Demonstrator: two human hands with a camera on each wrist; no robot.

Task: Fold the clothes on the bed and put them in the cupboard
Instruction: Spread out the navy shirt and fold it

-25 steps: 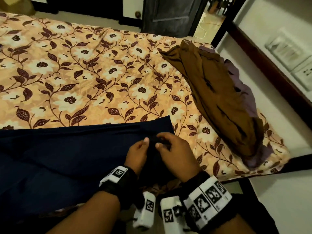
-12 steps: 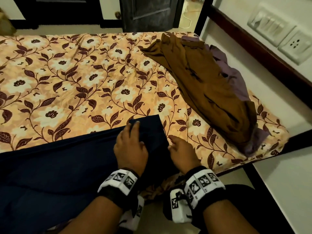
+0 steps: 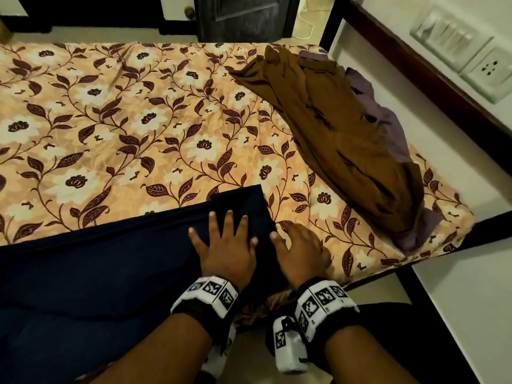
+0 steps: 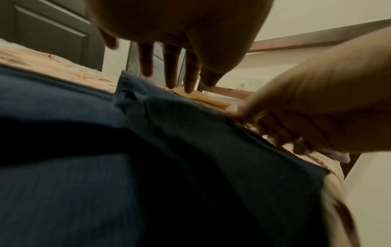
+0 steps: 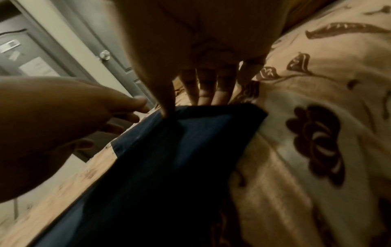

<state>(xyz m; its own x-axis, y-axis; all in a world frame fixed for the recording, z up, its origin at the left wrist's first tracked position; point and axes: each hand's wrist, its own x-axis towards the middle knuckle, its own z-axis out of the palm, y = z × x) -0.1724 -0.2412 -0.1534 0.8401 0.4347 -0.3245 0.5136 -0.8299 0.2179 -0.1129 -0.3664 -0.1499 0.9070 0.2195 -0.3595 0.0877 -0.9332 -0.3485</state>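
A navy garment [image 3: 110,273] lies flat along the near edge of the bed, its right end squared off. My left hand [image 3: 224,245] rests flat on that end with the fingers spread. My right hand [image 3: 299,250] sits at the cloth's right edge, its thumb on the navy fabric and its fingers on the floral sheet. The left wrist view shows the navy garment [image 4: 148,167] under straight fingers [image 4: 169,66]. In the right wrist view the thumb touches the navy garment [image 5: 169,167] at its edge. A brown garment [image 3: 332,134] lies crumpled over a purple one [image 3: 388,126] at the bed's right side.
The bed [image 3: 124,120] carries an orange floral sheet, bare across its middle and left. A dark wooden rail [image 3: 443,92] and a wall with a switch plate [image 3: 471,56] run along the right. A dark door [image 3: 243,15] stands beyond the bed's far end.
A second ago both hands pinched the navy cloth's end. The left hand has since flattened onto it, and the right hand has let go and moved to its right edge.
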